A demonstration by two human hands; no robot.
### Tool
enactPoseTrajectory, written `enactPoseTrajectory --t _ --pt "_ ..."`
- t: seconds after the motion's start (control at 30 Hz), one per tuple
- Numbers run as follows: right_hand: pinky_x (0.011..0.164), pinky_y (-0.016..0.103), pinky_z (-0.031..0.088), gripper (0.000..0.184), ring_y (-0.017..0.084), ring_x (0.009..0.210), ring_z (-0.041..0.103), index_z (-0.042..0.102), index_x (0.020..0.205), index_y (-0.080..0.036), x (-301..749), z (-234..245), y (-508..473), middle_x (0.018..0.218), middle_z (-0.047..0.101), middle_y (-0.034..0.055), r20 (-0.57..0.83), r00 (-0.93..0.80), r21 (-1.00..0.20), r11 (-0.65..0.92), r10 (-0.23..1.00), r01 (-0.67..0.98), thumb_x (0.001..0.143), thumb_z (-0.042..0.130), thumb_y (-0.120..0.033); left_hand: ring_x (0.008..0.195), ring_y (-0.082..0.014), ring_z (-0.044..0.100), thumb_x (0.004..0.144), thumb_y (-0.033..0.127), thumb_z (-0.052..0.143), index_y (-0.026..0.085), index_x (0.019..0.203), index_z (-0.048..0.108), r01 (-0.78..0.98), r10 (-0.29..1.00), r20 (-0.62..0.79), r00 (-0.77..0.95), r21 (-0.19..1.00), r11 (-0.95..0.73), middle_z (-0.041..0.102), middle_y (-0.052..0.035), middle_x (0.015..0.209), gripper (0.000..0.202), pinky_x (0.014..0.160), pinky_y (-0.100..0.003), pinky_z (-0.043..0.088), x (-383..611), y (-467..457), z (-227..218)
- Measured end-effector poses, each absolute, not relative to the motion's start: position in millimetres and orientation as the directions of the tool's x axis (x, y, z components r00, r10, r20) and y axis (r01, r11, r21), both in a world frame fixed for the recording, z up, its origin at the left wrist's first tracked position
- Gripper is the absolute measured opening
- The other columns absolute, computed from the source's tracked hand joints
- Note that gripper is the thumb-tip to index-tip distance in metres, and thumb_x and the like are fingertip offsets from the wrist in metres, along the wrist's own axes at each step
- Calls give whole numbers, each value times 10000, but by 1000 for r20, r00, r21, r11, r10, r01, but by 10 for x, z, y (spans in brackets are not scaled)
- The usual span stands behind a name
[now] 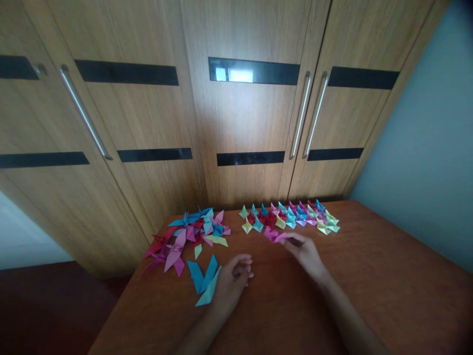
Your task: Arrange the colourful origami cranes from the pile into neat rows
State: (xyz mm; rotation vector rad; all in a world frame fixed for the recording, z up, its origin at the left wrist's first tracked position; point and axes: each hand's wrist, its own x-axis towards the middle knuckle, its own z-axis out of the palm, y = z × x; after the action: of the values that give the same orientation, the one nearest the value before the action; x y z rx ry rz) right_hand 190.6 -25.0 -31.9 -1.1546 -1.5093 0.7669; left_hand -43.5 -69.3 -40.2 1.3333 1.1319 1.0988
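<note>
I see the right hand (306, 252) with thumb and fingertips pinched on the right end of a pink origami piece (272, 235). From that pinch the piece points left across the tabletop (281, 305), its long axis running roughly left to right. It sits just on the near side of the rows of small origami pieces (290, 223), toward their left half; I can't tell whether it touches the nearest row or rests on the wood.

The left hand (232, 278) is farther from it, nearer me and to the left, the pink piece lying to its far right. Its fingers are loosely curled and parted, with nothing I can make out between them. Just left of that hand lie a blue folded paper strip (210, 272) and a pale turquoise one (207, 294), partly hidden by it. Farther left and far, I see a heap of origami cranes (179, 246).
</note>
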Motion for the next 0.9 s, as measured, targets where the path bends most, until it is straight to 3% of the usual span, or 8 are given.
enactPoseTrajectory --t 0.1,0.17,0.37,0.63,0.9 --pt "722 297 471 354 214 833 620 682 885 -155 2358 -406 -151 910 696 85 367 318 -875 209 874 436 795 510 -450 691 -146 636 764 303 556 158 1010 591 96 988 26 152 995 -41 641 -93 1007 288 501 -211 464 -429 -703 -391" --pt "684 297 469 397 230 804 633 677 921 -156 2624 -480 -117 878 703 96 326 497 -812 -31 804 583 784 490 -477 686 -143 633 769 295 545 161 1006 595 115 987 28 161 992 -47 646 -86 995 277 506 -213 461 -432 -705 -389" --pt "636 340 452 368 296 828 646 668 972 -251 2835 -576 -122 908 701 115 152 580 -493 -447 800 746 775 479 -498 687 -142 630 773 254 535 164 1003 606 128 982 44 184 989 -68 654 -85 987 257 562 -241 489 -441 -693 -447" --pt "633 380 469 364 300 810 643 648 992 -267 2741 -536 -87 952 670 143 65 603 -370 -542 795 755 810 422 -486 747 -155 626 802 267 545 157 986 621 167 966 104 237 975 -146 670 -81 941 228 690 -278 504 -455 -683 -544" --pt "681 391 478 384 318 880 629 630 1034 -251 2722 -498 -15 1019 645 138 23 580 -319 -544 815 777 847 357 -447 824 -171 625 827 284 523 181 992 633 229 956 130 264 954 -193 686 -64 935 224 761 -283 483 -466 -682 -588"
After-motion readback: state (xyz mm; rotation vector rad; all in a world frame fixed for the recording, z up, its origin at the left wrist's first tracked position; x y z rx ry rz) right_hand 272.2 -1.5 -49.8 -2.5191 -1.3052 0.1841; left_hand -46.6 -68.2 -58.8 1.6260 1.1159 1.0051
